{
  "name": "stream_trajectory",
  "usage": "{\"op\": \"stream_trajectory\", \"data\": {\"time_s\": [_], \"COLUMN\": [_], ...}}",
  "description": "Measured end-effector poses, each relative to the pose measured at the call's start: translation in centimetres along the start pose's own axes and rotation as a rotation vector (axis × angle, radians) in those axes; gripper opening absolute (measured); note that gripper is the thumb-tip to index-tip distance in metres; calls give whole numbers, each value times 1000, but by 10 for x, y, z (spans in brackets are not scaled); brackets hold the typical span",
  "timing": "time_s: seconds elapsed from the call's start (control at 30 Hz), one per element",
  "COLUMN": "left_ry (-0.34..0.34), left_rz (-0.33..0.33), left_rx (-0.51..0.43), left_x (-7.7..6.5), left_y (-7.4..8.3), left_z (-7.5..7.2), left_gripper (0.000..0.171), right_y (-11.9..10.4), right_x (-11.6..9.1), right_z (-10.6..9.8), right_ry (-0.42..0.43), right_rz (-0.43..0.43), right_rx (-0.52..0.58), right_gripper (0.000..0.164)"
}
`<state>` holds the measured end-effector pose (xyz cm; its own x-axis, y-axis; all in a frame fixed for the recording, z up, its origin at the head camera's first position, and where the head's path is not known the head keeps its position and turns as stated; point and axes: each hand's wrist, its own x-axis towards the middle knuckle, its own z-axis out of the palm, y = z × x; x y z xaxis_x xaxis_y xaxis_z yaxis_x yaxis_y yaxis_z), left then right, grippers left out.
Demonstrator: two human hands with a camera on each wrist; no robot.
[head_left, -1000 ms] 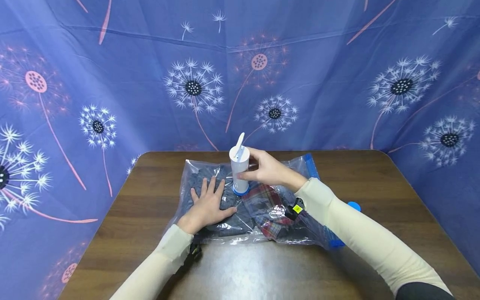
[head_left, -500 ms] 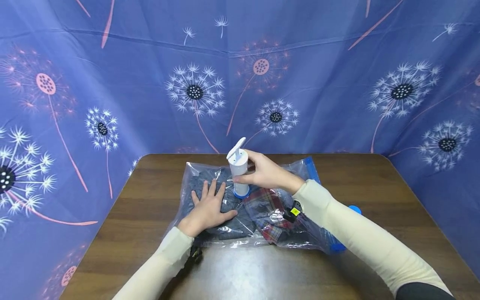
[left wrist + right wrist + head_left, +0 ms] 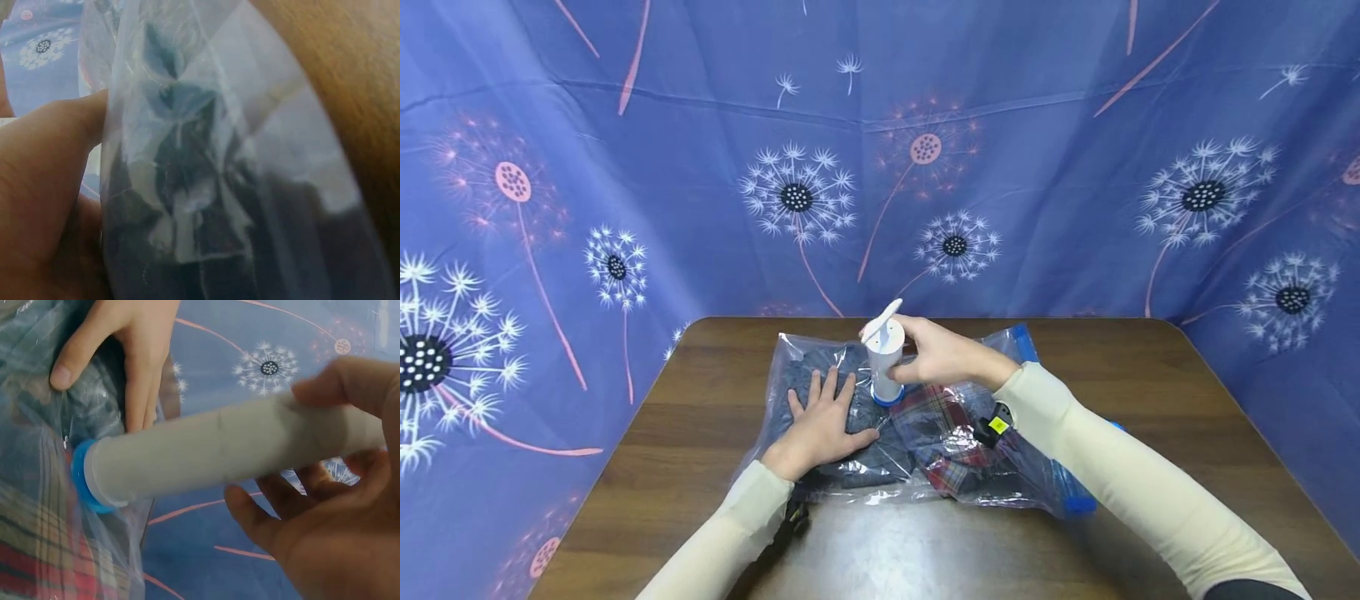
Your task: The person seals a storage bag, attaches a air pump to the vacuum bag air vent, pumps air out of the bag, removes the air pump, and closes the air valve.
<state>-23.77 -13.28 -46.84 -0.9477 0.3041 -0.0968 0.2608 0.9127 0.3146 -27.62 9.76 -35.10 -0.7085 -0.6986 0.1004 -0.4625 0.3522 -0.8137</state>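
Observation:
A clear vacuum storage bag (image 3: 917, 492) lies on the table with dark grey clothing (image 3: 868, 475) and a red plaid garment (image 3: 936, 417) inside. On its blue valve (image 3: 887, 400) stands a white hand pump (image 3: 883, 367), topped by a white handle (image 3: 882, 321) that tilts to one side. My right hand (image 3: 943, 354) grips the pump's upper body; thumb and fingers wrap round it in the right wrist view. My left hand (image 3: 820, 425) rests on the bag over the grey clothing, fingers spread, just left of the pump. The left wrist view shows mostly the bag's shiny plastic (image 3: 187, 187).
The brown wooden table (image 3: 700, 400) extends on all sides of the bag. A blue slider end (image 3: 1078, 504) edges the bag's right side, partly under my right forearm. Behind the table hangs a blue dandelion-print cloth (image 3: 865, 192).
The pump's handle has changed its tilt, swinging left from near upright. Both hands stay in place on the bag and pump, while the whole head view has shifted slightly downward.

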Motion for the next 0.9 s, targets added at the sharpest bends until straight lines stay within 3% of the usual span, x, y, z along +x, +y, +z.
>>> {"op": "stream_trajectory", "data": {"time_s": [0.37,0.73,0.9], "left_ry": [5,0,6], "left_rz": [1,-17,-15], "left_rx": [-2,6,10], "left_x": [-3,-5,-3], "left_y": [2,3,4], "left_z": [3,2,4], "left_gripper": [106,106,106], "right_y": [2,6,8], "right_x": [0,-3,-3], "right_z": [7,-2,-3], "right_ry": [84,-7,13], "right_rz": [75,-5,-25], "right_rx": [-102,22,-28], "right_gripper": [69,63,62]}}
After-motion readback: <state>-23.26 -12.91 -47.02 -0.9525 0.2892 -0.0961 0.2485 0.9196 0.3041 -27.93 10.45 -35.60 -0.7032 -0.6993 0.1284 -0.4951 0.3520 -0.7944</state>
